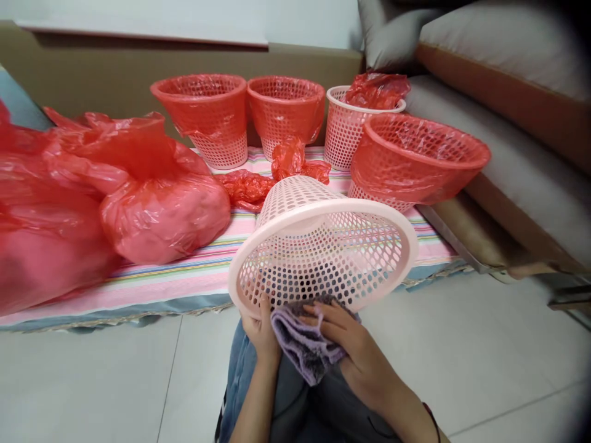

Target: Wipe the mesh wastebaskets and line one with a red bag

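A pale pink perforated basket (pixel 323 246) lies tipped toward me, its open mouth facing me, over my lap. My left hand (pixel 261 329) grips its near rim from below, thumb on the rim. My right hand (pixel 348 347) holds a purple cloth (pixel 305 344) pressed against the basket's lower rim, fingers curled over it.
On a striped mat (pixel 184 274) stand three baskets lined with red bags (pixel 212 117), (pixel 286 111), (pixel 415 160) and a white basket (pixel 344 126) with a red bag in it. Crumpled red bags (pixel 272 175) and large stuffed red bags (pixel 115 191) lie left. A sofa (pixel 517 123) is at right.
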A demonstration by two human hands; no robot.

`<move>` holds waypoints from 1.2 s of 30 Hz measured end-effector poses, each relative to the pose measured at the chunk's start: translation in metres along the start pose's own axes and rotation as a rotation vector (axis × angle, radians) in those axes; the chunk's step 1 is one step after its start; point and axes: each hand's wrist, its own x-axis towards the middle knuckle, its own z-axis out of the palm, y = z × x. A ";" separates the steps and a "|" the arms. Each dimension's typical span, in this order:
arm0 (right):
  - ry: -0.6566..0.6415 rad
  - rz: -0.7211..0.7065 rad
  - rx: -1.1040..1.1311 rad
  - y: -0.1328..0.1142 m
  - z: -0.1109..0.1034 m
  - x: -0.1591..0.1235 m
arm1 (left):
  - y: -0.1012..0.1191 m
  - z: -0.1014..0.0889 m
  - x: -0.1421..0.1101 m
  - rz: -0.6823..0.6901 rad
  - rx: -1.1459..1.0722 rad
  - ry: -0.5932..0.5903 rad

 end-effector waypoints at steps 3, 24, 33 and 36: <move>0.129 -0.080 -0.173 0.001 -0.015 0.028 | 0.003 0.000 -0.001 0.049 0.000 -0.025; 0.013 0.145 -0.729 0.108 -0.003 0.182 | -0.008 -0.001 0.006 0.164 0.044 -0.126; 0.020 0.186 -0.521 0.103 0.005 0.172 | -0.008 -0.001 0.005 0.154 0.041 -0.125; 0.021 0.195 -0.442 0.096 0.010 0.157 | -0.010 -0.003 0.004 0.144 0.051 -0.103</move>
